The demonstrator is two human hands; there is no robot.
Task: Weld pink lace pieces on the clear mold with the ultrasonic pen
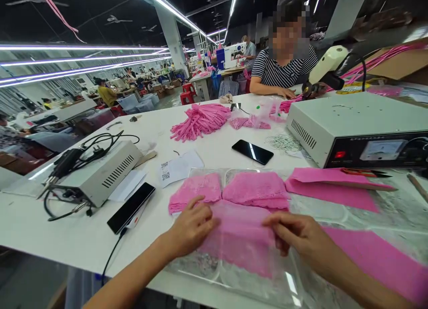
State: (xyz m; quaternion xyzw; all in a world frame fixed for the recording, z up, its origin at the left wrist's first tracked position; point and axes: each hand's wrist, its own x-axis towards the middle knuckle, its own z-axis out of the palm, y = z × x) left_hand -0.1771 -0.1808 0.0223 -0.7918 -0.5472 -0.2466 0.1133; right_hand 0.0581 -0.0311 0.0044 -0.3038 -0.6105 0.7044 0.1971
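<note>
A sheer pink piece of fabric (245, 237) stretches between my two hands, over a clear plastic sheet (214, 266) on the table. My left hand (192, 224) is closed on its left side, index finger slightly raised. Its right side is pinched between the thumb and fingers of my right hand (297, 233). Just beyond lie two stacks of pink lace pieces, the left stack (197, 188) and the right stack (256, 188), side by side. Folded pink fabric (327, 188) lies right of them, and a flat pink piece (374, 255) is near my right forearm.
At the left stands a grey box machine (103, 170) with cables; a phone (132, 206) lies beside it. A larger machine (361, 126) is at right. Beyond are another phone (253, 151), bundled pink strips (200, 121) and a seated co-worker (281, 75). Scissors (363, 172) lie on the folded fabric.
</note>
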